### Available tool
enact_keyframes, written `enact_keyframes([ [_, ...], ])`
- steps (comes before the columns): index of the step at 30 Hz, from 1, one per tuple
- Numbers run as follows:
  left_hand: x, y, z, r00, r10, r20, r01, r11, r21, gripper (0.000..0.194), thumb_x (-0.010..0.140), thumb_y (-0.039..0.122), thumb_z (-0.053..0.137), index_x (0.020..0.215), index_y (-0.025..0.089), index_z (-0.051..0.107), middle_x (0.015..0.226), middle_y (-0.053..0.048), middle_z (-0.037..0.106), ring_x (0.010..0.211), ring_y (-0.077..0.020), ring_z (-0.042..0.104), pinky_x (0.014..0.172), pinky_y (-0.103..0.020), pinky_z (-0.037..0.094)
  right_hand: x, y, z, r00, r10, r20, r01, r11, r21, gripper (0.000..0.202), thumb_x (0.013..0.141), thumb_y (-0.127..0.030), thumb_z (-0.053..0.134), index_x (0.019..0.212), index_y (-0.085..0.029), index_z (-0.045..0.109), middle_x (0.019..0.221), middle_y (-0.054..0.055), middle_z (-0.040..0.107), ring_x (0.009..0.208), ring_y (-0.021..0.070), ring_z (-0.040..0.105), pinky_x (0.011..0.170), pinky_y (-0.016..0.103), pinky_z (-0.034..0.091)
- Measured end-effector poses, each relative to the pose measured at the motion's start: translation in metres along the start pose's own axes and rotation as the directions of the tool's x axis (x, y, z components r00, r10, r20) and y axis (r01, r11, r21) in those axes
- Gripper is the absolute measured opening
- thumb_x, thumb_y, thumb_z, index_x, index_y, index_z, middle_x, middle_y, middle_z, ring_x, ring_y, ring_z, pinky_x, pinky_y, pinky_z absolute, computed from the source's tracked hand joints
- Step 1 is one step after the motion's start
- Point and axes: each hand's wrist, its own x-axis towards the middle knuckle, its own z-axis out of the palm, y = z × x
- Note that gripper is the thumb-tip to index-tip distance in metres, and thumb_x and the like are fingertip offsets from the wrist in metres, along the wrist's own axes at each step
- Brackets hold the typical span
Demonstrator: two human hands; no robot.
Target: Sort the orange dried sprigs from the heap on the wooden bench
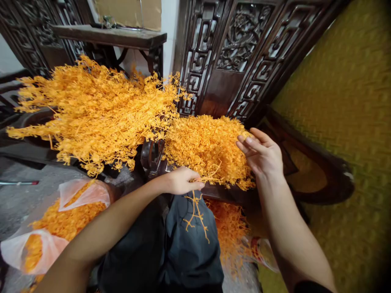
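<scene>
My left hand (185,180) is closed in a pinch around an orange plastic stem (197,213). Its thin bare forks hang down over my knee, and other twigs stick out to the right. At the right edge of a dense heap of small orange plastic flower pieces (207,146), my right hand (264,152) is raised with its fingers bent together. A bit of orange shows at those fingertips, but whether it is held or part of the heap behind is unclear. The heap rests on a dark wooden seat (235,194) before my knees.
A large bundle of orange branched stems (106,118) lies to the left. Below it stands a thin plastic bag (84,195) of orange pieces. More orange stems (229,228) and a clear tub (265,252) are low right. Carved dark wood panels (214,89) rise behind.
</scene>
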Motion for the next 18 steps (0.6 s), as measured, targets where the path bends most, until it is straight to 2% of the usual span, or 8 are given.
enact_keyframes([
  [4,0.005,0.005,0.000,0.999,-0.021,0.033,0.019,0.998,0.056,0.031,0.094,0.037,0.056,0.073,0.017,0.067,0.062,0.001,0.059,0.058,-0.0116,0.050,0.056,-0.024,0.029,-0.004,-0.018,0.012,0.995,-0.082,0.049,0.080,0.996,0.040,0.033,0.067,-0.020,0.085,0.095,-0.029,0.071,0.083,-0.003,0.069,0.084,0.0186,0.073,0.079,0.039,0.064],
  [7,0.008,0.008,0.001,0.999,-0.010,0.040,0.007,0.997,0.076,0.033,0.093,0.037,0.058,0.067,0.017,0.062,0.060,0.001,0.056,0.057,-0.0114,0.048,0.056,-0.025,0.028,0.000,-0.016,0.020,0.980,-0.191,0.059,0.194,0.980,-0.048,0.021,0.072,-0.024,0.084,0.089,-0.027,0.073,0.080,-0.001,0.066,0.074,0.0172,0.069,0.076,0.040,0.064],
  [10,0.011,0.009,0.003,0.999,-0.017,0.048,0.012,0.996,0.089,0.034,0.094,0.037,0.059,0.066,0.018,0.061,0.060,0.001,0.057,0.058,-0.0118,0.049,0.057,-0.025,0.028,0.010,-0.010,0.025,0.963,-0.248,0.108,0.270,0.912,-0.310,0.027,0.074,-0.036,0.084,0.096,-0.023,0.075,0.098,0.006,0.068,0.087,0.0235,0.071,0.083,0.046,0.063],
  [12,0.015,0.009,0.005,0.999,-0.025,0.027,0.023,0.995,0.092,0.033,0.094,0.038,0.059,0.069,0.018,0.063,0.062,0.000,0.059,0.060,-0.0130,0.051,0.059,-0.026,0.030,0.002,-0.009,0.028,0.942,-0.248,0.227,0.334,0.762,-0.555,0.045,0.076,-0.045,0.083,0.113,-0.022,0.074,0.120,0.012,0.065,0.109,0.0319,0.068,0.096,0.054,0.057],
  [14,0.019,0.008,0.009,1.000,-0.014,0.008,0.013,0.997,0.076,0.032,0.095,0.039,0.058,0.072,0.017,0.065,0.066,-0.002,0.063,0.062,-0.0143,0.054,0.060,-0.026,0.032,-0.025,-0.007,0.031,0.897,-0.178,0.405,0.428,0.586,-0.689,0.065,0.080,-0.051,0.078,0.136,-0.023,0.063,0.140,0.016,0.057,0.130,0.0377,0.056,0.111,0.060,0.044],
  [15,0.021,0.008,0.012,1.000,0.002,0.001,-0.002,0.998,0.057,0.031,0.095,0.038,0.057,0.073,0.017,0.066,0.068,-0.003,0.065,0.063,-0.0148,0.056,0.061,-0.027,0.034,-0.045,-0.004,0.032,0.855,-0.104,0.508,0.473,0.558,-0.682,0.073,0.082,-0.052,0.076,0.146,-0.025,0.054,0.146,0.016,0.053,0.136,0.0382,0.050,0.116,0.062,0.037],
  [17,0.026,0.009,0.017,0.999,0.050,-0.001,-0.050,0.999,0.009,0.025,0.093,0.032,0.059,0.076,0.016,0.068,0.073,-0.005,0.069,0.066,-0.0155,0.058,0.062,-0.026,0.037,-0.090,0.007,0.032,0.753,0.101,0.650,0.481,0.588,-0.650,0.100,0.078,-0.052,0.081,0.160,-0.028,0.031,0.150,0.016,0.051,0.137,0.0392,0.049,0.118,0.066,0.030],
  [18,0.027,0.010,0.019,0.998,0.069,0.014,-0.068,0.998,-0.014,0.020,0.091,0.027,0.060,0.078,0.015,0.069,0.076,-0.006,0.070,0.068,-0.0157,0.060,0.063,-0.026,0.039,-0.111,0.014,0.030,0.732,0.157,0.663,0.466,0.595,-0.655,0.109,0.076,-0.051,0.083,0.163,-0.028,0.022,0.150,0.016,0.051,0.137,0.0406,0.050,0.118,0.070,0.025],
])
